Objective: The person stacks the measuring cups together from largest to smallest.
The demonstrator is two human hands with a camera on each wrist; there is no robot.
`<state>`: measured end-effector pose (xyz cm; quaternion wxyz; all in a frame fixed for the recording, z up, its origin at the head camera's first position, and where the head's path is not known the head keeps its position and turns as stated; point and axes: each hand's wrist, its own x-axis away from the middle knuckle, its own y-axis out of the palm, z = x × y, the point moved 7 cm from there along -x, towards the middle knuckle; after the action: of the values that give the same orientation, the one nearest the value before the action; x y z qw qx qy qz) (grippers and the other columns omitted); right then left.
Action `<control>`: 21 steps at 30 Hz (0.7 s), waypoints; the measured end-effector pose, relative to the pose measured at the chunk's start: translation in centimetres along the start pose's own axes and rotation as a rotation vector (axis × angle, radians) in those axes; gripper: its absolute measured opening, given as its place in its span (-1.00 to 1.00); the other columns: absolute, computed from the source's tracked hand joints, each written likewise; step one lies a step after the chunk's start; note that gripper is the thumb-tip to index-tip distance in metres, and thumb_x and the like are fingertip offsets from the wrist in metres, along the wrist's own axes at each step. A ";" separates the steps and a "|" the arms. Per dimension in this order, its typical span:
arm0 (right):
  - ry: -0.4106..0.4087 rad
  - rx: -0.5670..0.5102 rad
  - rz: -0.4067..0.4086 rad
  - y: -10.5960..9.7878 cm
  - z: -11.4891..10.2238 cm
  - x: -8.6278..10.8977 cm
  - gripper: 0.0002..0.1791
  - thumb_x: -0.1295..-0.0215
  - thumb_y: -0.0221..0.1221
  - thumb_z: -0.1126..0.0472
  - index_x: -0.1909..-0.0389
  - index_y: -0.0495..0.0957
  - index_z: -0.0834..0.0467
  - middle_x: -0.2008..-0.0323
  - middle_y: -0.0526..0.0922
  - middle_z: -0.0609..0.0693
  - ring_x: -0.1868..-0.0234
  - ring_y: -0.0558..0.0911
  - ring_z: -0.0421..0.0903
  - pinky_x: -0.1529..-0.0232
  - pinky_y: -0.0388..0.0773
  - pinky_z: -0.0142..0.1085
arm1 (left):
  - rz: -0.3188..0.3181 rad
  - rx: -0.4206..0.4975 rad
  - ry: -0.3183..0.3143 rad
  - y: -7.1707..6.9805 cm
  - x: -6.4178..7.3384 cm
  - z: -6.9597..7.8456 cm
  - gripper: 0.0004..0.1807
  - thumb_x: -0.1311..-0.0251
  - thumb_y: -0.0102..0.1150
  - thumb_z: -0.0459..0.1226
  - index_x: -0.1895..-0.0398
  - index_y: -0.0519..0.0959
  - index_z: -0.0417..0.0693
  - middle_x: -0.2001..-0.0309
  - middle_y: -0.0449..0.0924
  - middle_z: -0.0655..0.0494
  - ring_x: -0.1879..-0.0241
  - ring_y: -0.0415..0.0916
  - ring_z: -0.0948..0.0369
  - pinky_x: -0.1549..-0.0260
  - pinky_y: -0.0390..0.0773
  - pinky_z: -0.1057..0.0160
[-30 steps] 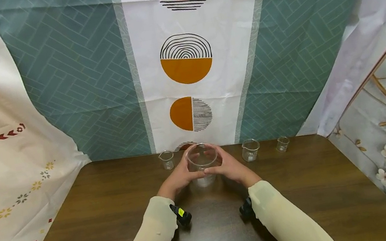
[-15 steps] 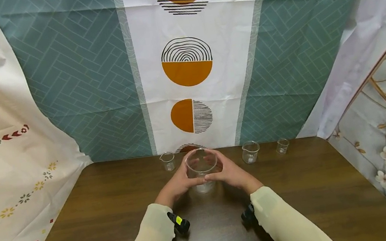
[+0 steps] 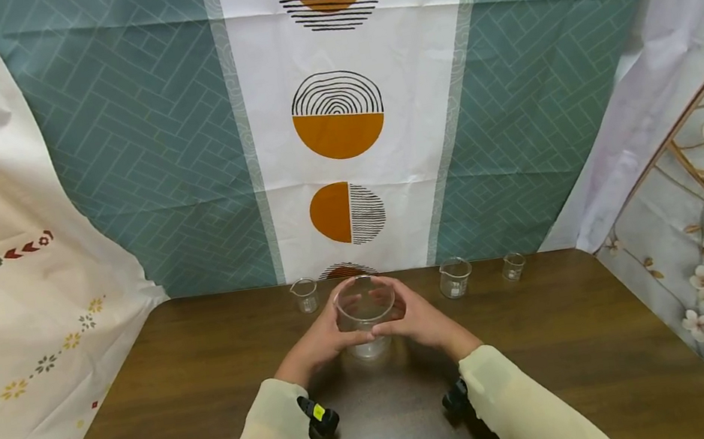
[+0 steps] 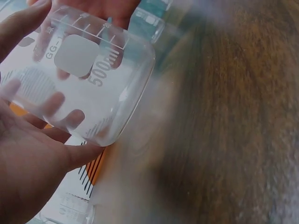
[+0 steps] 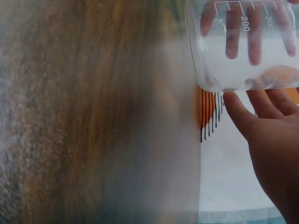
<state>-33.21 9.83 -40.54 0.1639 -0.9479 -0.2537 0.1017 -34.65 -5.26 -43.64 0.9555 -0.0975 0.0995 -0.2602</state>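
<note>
A large clear glass beaker [image 3: 365, 310] stands out in the middle, between both hands; its white 500 ml print reads in the left wrist view [image 4: 107, 88]. My left hand [image 3: 325, 339] grips its left side, fingers curved round the glass. From the opposite side my right hand [image 3: 425, 322] holds it the same way, and the thumbs meet at the front. In the right wrist view, fingers of the other hand show through the beaker wall [image 5: 217, 70]. The beaker is upright; whether its base touches the table, I cannot tell.
Along the back of the brown wooden table [image 3: 227, 390] stand smaller glass beakers: one left of the hands [image 3: 307, 302], a wider one to the right [image 3: 455, 284] and a tiny one farther right [image 3: 513, 270]. Patterned cloth [image 3: 173, 163] hangs behind and at both sides.
Both hands have drawn slightly nearer to me and a little left, with the large beaker between them. The smaller beakers have kept their places; the head view has shifted slightly.
</note>
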 end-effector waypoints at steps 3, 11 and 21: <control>-0.005 0.003 0.005 0.1 -0.2 0.2 -0.05 -0.14 0.38 0.17 -0.48 0.05 0.02 -0.39 0.30 0.16 -0.39 0.33 0.14 -0.26 0.38 0.06 | 0.002 -0.011 0.000 0.0 0.3 0.2 0.06 -0.04 0.44 -0.26 -0.47 -0.09 0.34 -0.46 0.11 -0.11 -0.47 0.03 -0.06 -0.33 0.02 -0.34; -0.026 0.013 -0.008 0.3 -0.1 0.5 -0.04 -0.10 0.40 0.19 -0.46 0.06 0.07 -0.36 0.32 0.21 -0.39 0.33 0.17 -0.24 0.40 0.08 | -0.003 -0.028 -0.002 0.2 1.2 0.7 0.05 -0.01 0.45 -0.28 -0.45 -0.07 0.26 -0.44 0.14 -0.12 -0.45 0.08 -0.05 -0.33 0.03 -0.32; -0.085 0.048 -0.019 0.7 1.8 0.7 -0.08 -0.05 0.44 0.16 -0.41 0.15 -0.05 -0.29 0.41 0.07 -0.30 0.45 0.05 -0.10 0.55 -0.20 | -0.010 -0.048 0.031 0.8 2.5 0.9 0.08 0.06 0.51 -0.22 -0.44 -0.03 0.26 -0.40 0.21 -0.10 -0.39 0.19 -0.06 -0.26 0.23 -0.23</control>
<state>-32.81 10.08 -42.49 0.1765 -0.9361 -0.2668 0.1464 -31.92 -5.72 -43.33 0.9499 -0.1168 0.1198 -0.2638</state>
